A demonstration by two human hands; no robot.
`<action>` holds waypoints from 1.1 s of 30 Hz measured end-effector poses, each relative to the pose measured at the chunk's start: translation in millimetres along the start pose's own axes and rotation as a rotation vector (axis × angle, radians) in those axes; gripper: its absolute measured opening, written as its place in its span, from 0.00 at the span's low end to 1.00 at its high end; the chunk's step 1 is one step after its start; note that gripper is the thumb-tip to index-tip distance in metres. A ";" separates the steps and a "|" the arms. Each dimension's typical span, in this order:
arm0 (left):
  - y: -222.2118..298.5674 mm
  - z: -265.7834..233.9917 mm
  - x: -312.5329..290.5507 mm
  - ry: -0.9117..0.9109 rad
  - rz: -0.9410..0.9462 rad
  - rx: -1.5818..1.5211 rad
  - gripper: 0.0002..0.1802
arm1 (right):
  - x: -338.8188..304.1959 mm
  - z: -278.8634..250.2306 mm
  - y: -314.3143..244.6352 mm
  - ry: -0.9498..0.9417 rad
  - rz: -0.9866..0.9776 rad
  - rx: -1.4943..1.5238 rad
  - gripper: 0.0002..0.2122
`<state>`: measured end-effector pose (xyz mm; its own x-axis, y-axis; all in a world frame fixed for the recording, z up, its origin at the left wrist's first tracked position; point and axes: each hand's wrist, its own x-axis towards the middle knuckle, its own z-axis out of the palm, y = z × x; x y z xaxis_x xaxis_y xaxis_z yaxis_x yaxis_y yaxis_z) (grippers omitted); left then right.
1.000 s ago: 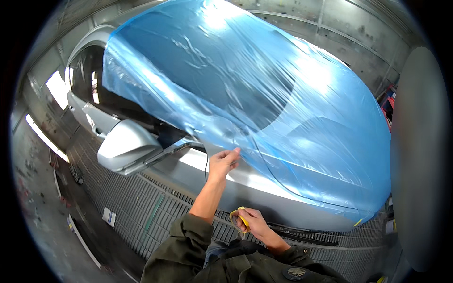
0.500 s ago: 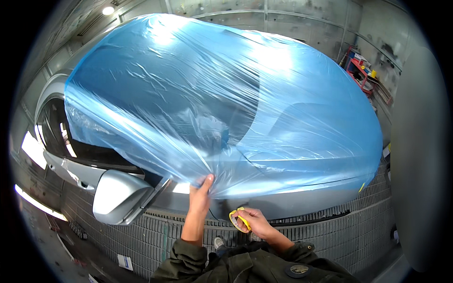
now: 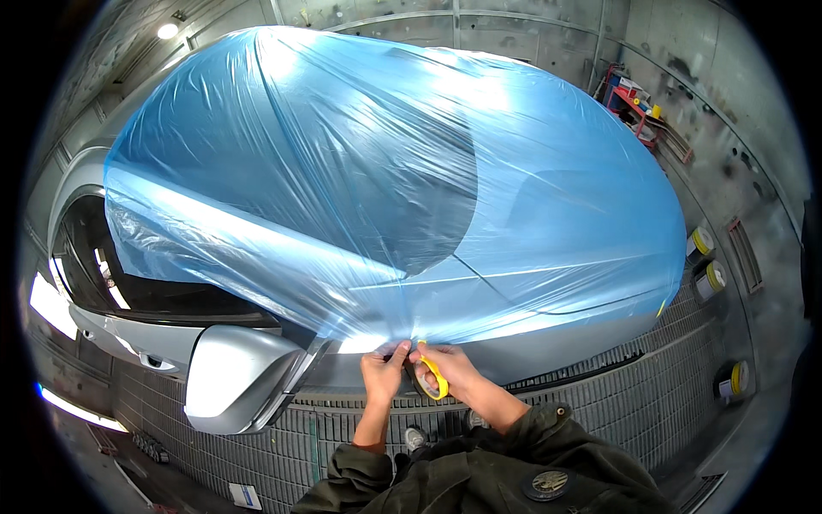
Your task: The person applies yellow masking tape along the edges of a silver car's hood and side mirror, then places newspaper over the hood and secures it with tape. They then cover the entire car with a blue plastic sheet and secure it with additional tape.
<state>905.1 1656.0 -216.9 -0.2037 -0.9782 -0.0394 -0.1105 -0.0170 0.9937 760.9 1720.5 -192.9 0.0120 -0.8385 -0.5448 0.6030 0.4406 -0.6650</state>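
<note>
Thin blue plastic film (image 3: 565, 231) drapes over the silver car (image 3: 514, 360), covering its windshield and hood. At the film's lower edge, just above the fender, my left hand (image 3: 382, 375) is closed, thumb and fingers pinching the gathered plastic. My right hand (image 3: 455, 370) is right beside it, fingers wrapped round a roll of yellow masking tape (image 3: 439, 385). The roll's top meets the film's edge between my two hands. Whether a strip is stuck down there cannot be made out.
The silver side mirror (image 3: 235, 377) juts out left of my hands. Slatted grating (image 3: 342, 428) makes up the floor. Along the right wall stand several buckets (image 3: 711, 280), and a red cart (image 3: 629, 111) is in the far right corner. A small yellow tape piece (image 3: 661, 309) marks the film's right end.
My right hand with the tape roll has risen to the film's edge, next to my left hand. The left hand has shifted right and down, and the film is now drawn into long taut folds.
</note>
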 end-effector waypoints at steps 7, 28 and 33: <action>23.4 -8.3 -7.6 -0.123 0.080 0.076 0.11 | 10.1 3.3 -0.1 0.097 0.059 -0.058 0.20; 27.1 5.6 2.0 0.055 0.192 0.878 0.31 | -5.1 -2.1 56.5 0.086 -0.061 0.015 0.15; 16.4 6.0 -2.0 0.038 0.210 0.902 0.29 | 4.9 -0.4 62.3 0.130 -0.106 -0.007 0.15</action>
<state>897.8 1658.9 -201.1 -0.2749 -0.9495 0.1515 -0.7933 0.3130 0.5222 798.3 1744.0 -237.2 -0.1550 -0.8318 -0.5330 0.5900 0.3548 -0.7253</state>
